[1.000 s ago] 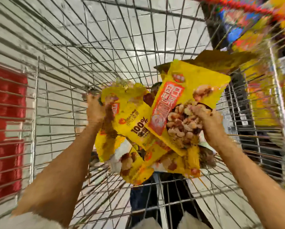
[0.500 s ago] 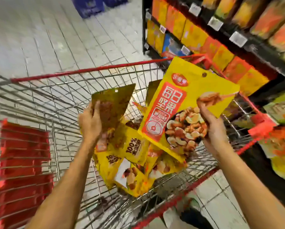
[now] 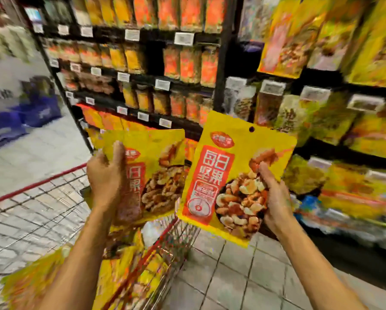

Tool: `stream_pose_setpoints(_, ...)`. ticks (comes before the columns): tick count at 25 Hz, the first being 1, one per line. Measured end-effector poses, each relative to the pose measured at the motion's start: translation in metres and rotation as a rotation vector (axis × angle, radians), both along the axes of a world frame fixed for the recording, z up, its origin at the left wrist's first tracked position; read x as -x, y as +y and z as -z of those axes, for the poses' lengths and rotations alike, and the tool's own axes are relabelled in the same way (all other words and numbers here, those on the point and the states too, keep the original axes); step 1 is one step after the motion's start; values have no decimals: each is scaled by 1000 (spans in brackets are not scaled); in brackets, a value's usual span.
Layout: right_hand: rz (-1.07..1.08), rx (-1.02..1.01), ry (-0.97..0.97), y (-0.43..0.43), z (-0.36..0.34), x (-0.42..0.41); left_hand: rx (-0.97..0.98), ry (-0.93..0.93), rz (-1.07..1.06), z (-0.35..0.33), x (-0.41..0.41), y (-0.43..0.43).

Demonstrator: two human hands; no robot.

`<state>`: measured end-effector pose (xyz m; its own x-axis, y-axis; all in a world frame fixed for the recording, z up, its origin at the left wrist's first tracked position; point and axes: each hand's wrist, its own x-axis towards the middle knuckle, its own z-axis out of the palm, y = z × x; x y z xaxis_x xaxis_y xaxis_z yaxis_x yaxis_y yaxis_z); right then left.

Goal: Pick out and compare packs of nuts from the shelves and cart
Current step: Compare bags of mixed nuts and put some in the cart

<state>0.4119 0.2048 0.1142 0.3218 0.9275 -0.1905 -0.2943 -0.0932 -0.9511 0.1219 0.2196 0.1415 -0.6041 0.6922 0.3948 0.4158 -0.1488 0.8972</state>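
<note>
Supermarket aisle with a pale tiled floor (image 3: 232, 276). Black shelving (image 3: 220, 63) fills the frame from 11 o'clock round to 4 o'clock. Its tiers are crowded with yellow and orange snack bags and fronted by white price tags (image 3: 184, 38). Blue crates (image 3: 19, 121) sit on the floor at 9 o'clock, heavily blurred.

A wire cart (image 3: 37, 184) with a red rim takes up the 7 to 9 o'clock corner. Loose yellow packs (image 3: 125, 276) lie inside it toward 6 o'clock (too smeared to count).

At centre, a shopper holds two yellow packs of mixed nuts side by side in front of the shelving. The left hand (image 3: 104, 175) grips the left pack (image 3: 163, 173) by its left edge, with the thumb lying up the printed face. The right hand (image 3: 274, 198) grips the right pack (image 3: 227, 166) at its lower right side, thumb pressed on the picture of nuts. This pack leans slightly clockwise, with a hang hole at its top and a red panel of characters down its front. The two packs' inner edges come very close, and it cannot be told whether they touch.

Half a second earlier the view looked down into the cart, with the shelving only at 1 o'clock. The left pack then showed a dull, shadowed side and was held low over the basket. Now its printed front faces the camera, and both packs have risen level with the shelves. The right hand keeps the same pack.
</note>
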Motion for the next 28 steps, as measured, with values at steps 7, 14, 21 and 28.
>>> stream_pose_setpoints(7, 232, -45, -186, -21, -14, -161, -36, -32, 268, 10, -172, 38)
stream_pose_setpoints(14, 323, -2, -225, 65, -18, -220, -38, -104, 403, 21, -249, 180)
stream_pose_setpoints(21, 316, -54, -237, 222, 54, -237, 21, -230, 613, 84, -298, 382)
stream_pose_setpoints(28, 170, -176, -337, 325, 129, -269, -90, -461, 731, 143, -343, 490)
